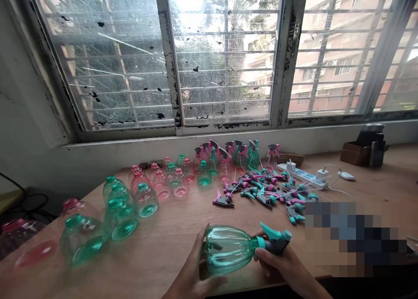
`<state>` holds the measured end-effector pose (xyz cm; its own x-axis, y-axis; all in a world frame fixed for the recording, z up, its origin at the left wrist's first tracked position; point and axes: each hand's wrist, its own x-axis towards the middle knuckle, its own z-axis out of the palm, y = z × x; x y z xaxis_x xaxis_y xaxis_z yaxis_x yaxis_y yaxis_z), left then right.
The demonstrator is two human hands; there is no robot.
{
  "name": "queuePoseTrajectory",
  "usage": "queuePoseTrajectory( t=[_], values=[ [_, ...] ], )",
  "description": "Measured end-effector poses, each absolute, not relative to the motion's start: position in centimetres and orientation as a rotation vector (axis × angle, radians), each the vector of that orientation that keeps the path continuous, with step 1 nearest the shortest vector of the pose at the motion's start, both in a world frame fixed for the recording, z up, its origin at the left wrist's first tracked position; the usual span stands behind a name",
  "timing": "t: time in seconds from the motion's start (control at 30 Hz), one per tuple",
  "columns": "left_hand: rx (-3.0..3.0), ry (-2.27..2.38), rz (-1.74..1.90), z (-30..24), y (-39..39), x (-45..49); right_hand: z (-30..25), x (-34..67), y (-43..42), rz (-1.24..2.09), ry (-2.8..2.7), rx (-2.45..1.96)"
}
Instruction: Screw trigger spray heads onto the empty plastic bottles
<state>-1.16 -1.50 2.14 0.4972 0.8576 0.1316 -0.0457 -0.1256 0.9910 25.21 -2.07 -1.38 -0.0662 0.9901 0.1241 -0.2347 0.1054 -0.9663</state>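
A clear green spray bottle (228, 248) lies on its side between my hands near the table's front edge. My left hand (192, 273) cups its round base, with fingers curled around it. My right hand (281, 264) grips the neck, where a grey and teal trigger spray head (276, 239) sits on the bottle. Both hands are closed on the same bottle.
Several capless green and pink bottles (124, 212) stand at the left and back of the wooden table (170, 246). A pile of loose pink and teal spray heads (264, 190) lies mid-table. A white power strip (307, 177) and a brown box (355, 153) sit at the right.
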Motion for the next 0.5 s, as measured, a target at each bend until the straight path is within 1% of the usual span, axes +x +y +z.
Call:
queuePoseTrajectory(
  t=[0.17, 0.33, 0.5],
  values=[
    [1.489, 0.654, 0.907, 2.39, -1.37, -1.02, -1.39, 25.14, -2.11, 1.285, -1.145, -0.903],
    [1.526, 0.725, 0.889, 2.39, -1.59, -1.36, -1.17, 25.02, -2.18, 1.284, -1.174, -0.949],
    [1.534, 0.721, 0.914, 1.77, -1.17, -1.23, -1.59, 25.2, -2.07, 1.297, -1.16, -0.905]
  ],
)
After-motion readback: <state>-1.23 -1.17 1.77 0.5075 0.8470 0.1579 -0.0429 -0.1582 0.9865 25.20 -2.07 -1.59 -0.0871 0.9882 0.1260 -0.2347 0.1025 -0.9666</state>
